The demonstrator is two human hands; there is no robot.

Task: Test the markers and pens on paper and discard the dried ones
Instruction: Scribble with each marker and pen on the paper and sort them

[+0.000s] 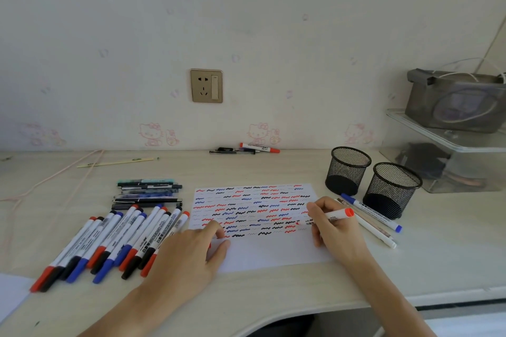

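Observation:
A white paper sheet lies on the desk, its upper part covered with rows of red, blue and black squiggles. My right hand grips a red whiteboard marker, tip down on the paper near the lowest row. My left hand rests on the sheet's lower left corner; something small and red shows under its fingers. A fanned row of capped red, blue and black markers lies left of the sheet. A stack of dark pens sits behind them.
Two empty black mesh cups stand right of the paper, with a blue marker and two pale pens beside them. A few pens and a red marker lie by the wall. Clear bins stand far right.

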